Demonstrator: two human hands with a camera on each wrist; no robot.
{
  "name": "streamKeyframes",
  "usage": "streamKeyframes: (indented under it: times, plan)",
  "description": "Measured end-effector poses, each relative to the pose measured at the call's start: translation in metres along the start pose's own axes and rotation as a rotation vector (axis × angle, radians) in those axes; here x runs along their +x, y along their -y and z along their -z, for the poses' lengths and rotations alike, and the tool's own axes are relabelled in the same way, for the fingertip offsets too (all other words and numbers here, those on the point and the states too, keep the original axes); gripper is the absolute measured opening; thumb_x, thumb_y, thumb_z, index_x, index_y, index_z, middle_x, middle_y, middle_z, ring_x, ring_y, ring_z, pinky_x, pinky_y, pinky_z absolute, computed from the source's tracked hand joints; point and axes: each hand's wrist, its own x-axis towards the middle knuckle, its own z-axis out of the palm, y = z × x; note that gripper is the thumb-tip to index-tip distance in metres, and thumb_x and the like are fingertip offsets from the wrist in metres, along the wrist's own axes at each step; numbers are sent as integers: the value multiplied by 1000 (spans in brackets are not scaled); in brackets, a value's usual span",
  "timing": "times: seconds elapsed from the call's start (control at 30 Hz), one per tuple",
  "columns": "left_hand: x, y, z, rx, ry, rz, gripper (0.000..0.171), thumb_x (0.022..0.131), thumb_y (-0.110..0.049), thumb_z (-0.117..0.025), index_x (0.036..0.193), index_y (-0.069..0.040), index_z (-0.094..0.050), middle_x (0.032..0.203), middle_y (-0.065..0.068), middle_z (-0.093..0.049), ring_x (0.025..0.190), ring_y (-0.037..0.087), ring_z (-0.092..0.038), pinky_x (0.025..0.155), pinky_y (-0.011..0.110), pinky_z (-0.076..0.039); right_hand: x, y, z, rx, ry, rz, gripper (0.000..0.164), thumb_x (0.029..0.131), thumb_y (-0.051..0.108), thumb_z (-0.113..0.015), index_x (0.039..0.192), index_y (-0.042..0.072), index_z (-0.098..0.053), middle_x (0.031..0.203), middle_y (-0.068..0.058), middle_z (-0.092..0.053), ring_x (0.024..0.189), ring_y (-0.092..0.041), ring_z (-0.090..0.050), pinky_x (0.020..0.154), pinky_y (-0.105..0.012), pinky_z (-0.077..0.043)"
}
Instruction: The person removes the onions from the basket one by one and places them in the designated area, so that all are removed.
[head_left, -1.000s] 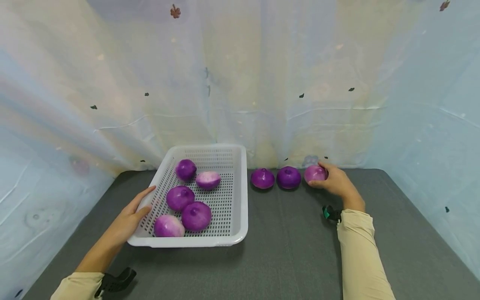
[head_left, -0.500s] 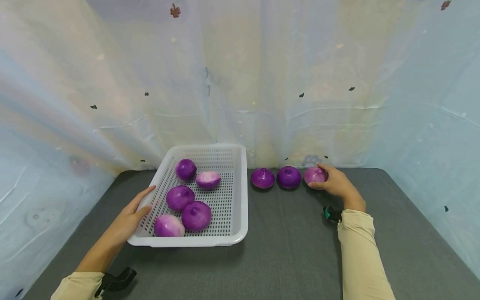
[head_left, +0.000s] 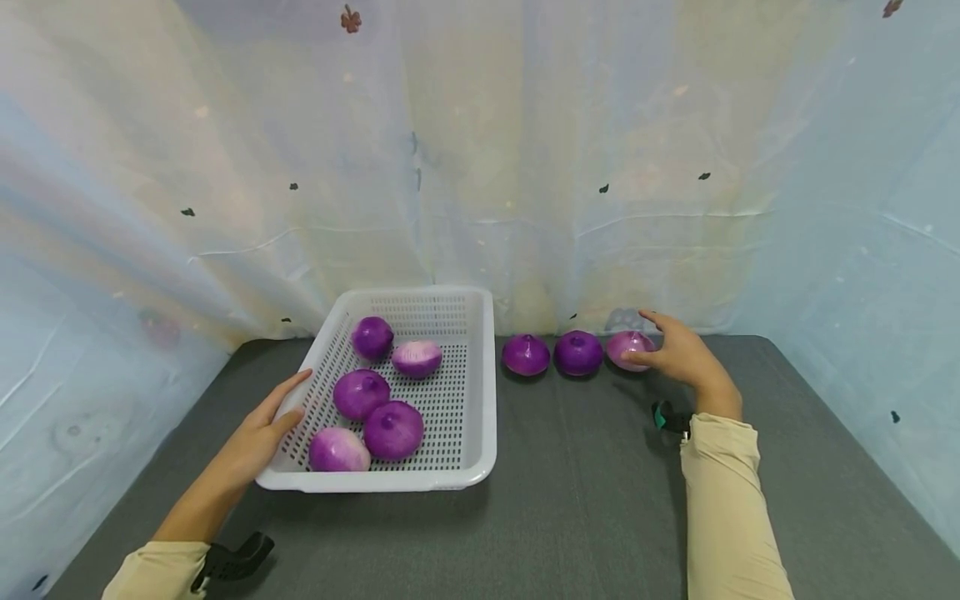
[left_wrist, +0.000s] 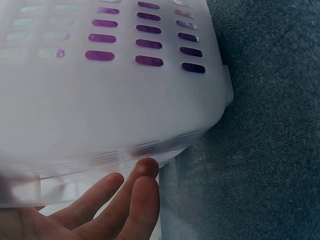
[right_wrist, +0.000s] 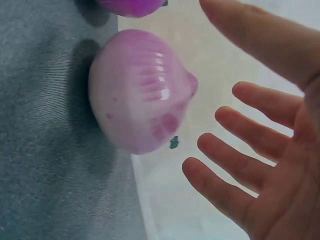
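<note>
My left hand (head_left: 258,437) grips the left rim of a white plastic basket (head_left: 480,400); in the left wrist view its fingers (left_wrist: 144,200) lie against the basket's outer side, thumb hidden. My right hand (head_left: 686,360) is spread beside a pale purple onion (head_left: 628,348), the rightmost of three in a row. In the right wrist view a gap separates the fingers from this onion (right_wrist: 140,95), which rests on the table with its tip turned up. To its left sit a darker purple onion (head_left: 578,353) and another onion (head_left: 525,356).
Several onions lie inside the basket, among them a pale-topped onion (head_left: 417,359) and a purple onion (head_left: 393,430). A dark grey cloth (head_left: 570,500) covers the table. A patterned curtain (head_left: 465,167) hangs right behind the table's far edge.
My right hand has let go of the pale onion, spreading its fingers and drawing back to the right. The onion now sits with its tip up. My left hand and the basket stay put.
</note>
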Motion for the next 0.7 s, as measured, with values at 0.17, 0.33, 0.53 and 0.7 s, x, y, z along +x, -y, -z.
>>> streamKeyframes:
  times: [0.17, 0.33, 0.53, 0.7]
  plan:
    - [1, 1, 0, -13, 2, 5, 58, 109, -25, -34, 161, -23, -9, 153, 34, -32, 113, 40, -64, 72, 39, -58, -2, 6, 5, -11, -6, 10, 89, 90, 38, -72, 156, 1, -25, 158, -32, -26, 144, -53, -24, 112, -69, -24]
    - [1, 1, 1, -28, 1, -2, 59, 109, -24, -34, 161, -22, -8, 151, 35, -33, 111, 41, -65, 72, 42, -58, -4, 28, 8, -5, -33, 88, 87, 89, 36, -74, 156, 5, -28, 160, -26, -28, 147, -48, -24, 114, -66, -24]
    - [1, 1, 1, -39, 8, -11, 58, 109, -24, -34, 161, -20, -7, 151, 36, -32, 113, 43, -63, 72, 42, -58, -6, 78, 1, 25, -41, 242, 85, 86, 35, -77, 155, 11, -34, 159, -17, -35, 145, -41, -33, 113, -62, -30]
    - [2, 2, 1, -36, 12, -2, 59, 109, -25, -34, 161, -22, -7, 151, 35, -32, 113, 43, -63, 73, 45, -58, -9, 123, -16, 79, 7, 379, 83, 84, 35, -80, 153, 14, -39, 158, -12, -39, 146, -36, -35, 116, -58, -30]
